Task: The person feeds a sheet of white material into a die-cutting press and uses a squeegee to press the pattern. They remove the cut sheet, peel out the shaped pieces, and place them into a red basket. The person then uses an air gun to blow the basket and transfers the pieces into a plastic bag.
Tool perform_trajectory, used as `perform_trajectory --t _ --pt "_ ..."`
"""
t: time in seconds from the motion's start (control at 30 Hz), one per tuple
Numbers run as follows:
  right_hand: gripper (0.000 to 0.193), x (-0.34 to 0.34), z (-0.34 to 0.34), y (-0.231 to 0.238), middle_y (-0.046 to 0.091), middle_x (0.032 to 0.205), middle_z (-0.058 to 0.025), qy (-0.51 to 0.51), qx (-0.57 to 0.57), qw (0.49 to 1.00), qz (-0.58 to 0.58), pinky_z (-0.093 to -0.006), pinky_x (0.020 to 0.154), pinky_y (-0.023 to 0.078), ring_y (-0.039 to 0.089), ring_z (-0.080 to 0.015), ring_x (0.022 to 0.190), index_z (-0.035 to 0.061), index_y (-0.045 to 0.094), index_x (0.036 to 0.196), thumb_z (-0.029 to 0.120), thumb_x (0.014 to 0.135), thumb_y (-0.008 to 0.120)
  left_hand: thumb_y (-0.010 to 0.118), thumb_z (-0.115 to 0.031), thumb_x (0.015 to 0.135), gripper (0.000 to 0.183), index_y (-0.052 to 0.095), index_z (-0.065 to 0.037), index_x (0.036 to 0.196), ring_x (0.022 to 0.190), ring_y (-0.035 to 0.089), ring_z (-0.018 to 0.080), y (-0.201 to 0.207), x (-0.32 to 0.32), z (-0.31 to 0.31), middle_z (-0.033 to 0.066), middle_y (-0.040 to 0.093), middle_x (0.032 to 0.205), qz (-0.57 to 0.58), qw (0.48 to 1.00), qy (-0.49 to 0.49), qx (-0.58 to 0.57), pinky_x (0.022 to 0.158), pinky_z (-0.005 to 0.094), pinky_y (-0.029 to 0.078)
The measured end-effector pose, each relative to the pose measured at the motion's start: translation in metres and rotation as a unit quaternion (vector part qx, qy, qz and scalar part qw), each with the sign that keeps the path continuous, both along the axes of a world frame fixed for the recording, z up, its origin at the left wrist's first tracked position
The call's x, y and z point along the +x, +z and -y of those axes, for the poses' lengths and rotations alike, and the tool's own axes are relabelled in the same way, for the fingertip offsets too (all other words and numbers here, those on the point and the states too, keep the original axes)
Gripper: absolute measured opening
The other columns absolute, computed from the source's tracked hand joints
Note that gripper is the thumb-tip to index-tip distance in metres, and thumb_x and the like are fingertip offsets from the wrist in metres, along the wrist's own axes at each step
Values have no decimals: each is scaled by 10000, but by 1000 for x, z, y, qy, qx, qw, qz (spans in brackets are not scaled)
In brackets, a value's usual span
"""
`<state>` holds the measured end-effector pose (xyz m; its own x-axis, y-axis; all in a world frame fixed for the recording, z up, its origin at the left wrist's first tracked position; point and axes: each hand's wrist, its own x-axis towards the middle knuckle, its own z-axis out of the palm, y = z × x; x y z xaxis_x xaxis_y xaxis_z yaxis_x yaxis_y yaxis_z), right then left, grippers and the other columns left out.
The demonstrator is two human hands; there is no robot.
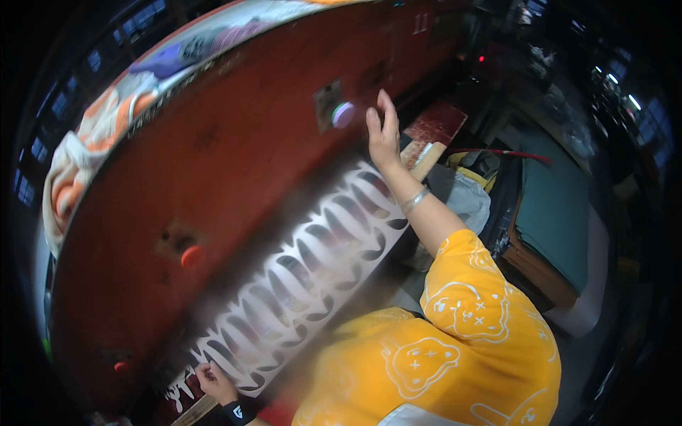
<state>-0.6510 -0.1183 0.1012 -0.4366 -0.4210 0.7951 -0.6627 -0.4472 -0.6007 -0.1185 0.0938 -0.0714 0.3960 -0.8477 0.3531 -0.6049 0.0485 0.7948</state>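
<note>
Sheet, white with leaf-shaped dark patches, slants across the view from seven o'clock to one, along the foot of the broad red panel. The left hand, at seven o'clock, curls its fingers at the near end; whether they pinch the edge or merely rest there, I cannot tell. The right hand, at one o'clock, looks empty, its fingers spread beyond the far end, with a purple-rimmed button just off them towards ten o'clock. Good handling, I judge, means keeping the piece flat and parallel to the panel, since its narrow pale strips could crease or snag. Light, even contact at both ends suits it better than a tug. Fingers are best kept out from beneath the panel, and stray contact with the button avoided.
</note>
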Motion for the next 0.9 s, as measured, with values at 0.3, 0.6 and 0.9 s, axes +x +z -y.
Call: perform_trajectory --t 0.3,0.6,0.9 --pt "318 -55 -106 -76 595 1143 -194 117 324 901 -263 -423 921 426 569 -344 1044 7 659 967 261 790 587 580 -114 868 141 467 -40 830 615 379 97 -20 29 8 1 423 716 50 999 9 7 565 247 341" --pt "416 -62 -105 -103 556 1225 -176 68 380 875 -291 -421 971 378 519 -345 1124 21 600 1122 278 796 587 583 -118 859 147 470 -33 821 618 390 122 -10 22 -1 17 434 710 73 997 12 25 578 259 351" --pt "506 -64 -128 -67 589 1152 -228 85 571 791 -202 -384 997 371 537 -307 1127 -14 609 1103 376 780 617 632 -204 827 223 565 -24 939 757 513 205 -54 31 -34 108 572 844 18 996 27 83 689 332 444"
